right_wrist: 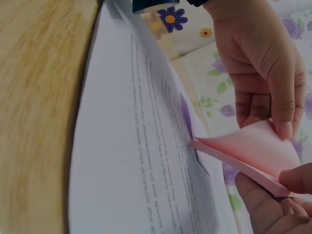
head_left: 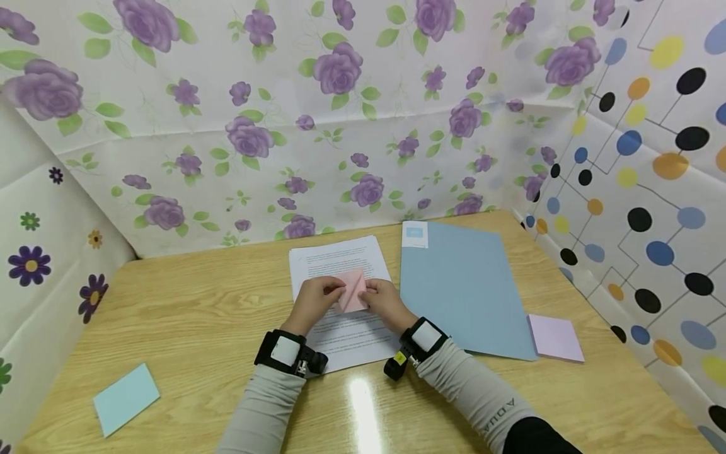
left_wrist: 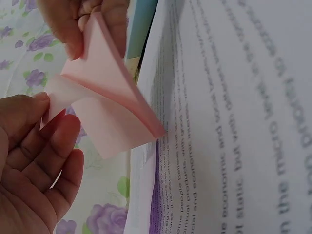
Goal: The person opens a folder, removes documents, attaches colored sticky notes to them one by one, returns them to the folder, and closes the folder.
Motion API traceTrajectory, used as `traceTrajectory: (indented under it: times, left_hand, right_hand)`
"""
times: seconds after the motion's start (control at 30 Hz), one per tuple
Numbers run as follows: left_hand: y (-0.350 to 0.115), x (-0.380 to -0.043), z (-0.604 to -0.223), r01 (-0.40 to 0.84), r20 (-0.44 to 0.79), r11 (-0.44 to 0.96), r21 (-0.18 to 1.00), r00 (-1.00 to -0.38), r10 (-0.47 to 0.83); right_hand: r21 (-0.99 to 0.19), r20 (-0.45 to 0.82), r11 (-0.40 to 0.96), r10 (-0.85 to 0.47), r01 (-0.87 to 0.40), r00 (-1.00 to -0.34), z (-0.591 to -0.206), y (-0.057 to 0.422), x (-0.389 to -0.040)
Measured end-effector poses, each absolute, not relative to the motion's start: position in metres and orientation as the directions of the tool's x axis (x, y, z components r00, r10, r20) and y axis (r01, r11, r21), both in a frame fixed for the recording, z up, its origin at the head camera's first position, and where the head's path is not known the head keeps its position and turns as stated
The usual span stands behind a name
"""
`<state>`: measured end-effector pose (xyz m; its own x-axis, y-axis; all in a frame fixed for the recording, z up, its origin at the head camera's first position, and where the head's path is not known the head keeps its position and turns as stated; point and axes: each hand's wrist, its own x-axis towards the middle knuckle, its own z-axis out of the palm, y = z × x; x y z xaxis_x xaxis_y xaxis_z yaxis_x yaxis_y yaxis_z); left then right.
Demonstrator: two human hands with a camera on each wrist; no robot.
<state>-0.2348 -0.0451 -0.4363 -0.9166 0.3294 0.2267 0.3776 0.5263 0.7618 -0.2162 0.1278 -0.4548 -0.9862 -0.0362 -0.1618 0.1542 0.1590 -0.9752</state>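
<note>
Over the printed sheets (head_left: pixel 351 337) in the head view, both hands hold a pink sticky note pad (head_left: pixel 355 301). My left hand (head_left: pixel 312 304) pinches a corner of the top note (right_wrist: pixel 261 141) between thumb and finger. That note is bent up and away from the pad, still joined to it along one edge in the right wrist view. My right hand (head_left: pixel 390 304) grips the pad's edge, thumb on top and fingers beneath. In the left wrist view the pad's thick side (left_wrist: pixel 141 105) slants just above the printed text.
Right of the papers lies a blue folder (head_left: pixel 459 290) with a white label (head_left: pixel 415 234). Beside its lower right corner sits a lilac note pad (head_left: pixel 556 338). A light blue note pad (head_left: pixel 127 400) lies at the table's left front. Patterned cloths (head_left: pixel 340 157) surround the wooden table (head_left: pixel 198 328).
</note>
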Motion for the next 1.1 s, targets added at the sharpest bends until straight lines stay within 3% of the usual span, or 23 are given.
traceTrajectory:
  times: [0.7,1.1]
  left_hand:
    - [-0.067,-0.244,-0.441,0.171,0.155,0.523,0.835,-0.985,0.075]
    - [-0.080,-0.245,-0.444,0.085,0.152,0.490,0.867,-0.983,-0.098]
  right_hand:
    - [-0.963,-0.200,0.183,0.011,0.199,-0.980,-0.459,0.137,-0.215]
    - [-0.965,-0.185,0.186,0.028,0.187,-0.982,-0.456,0.140,-0.215]
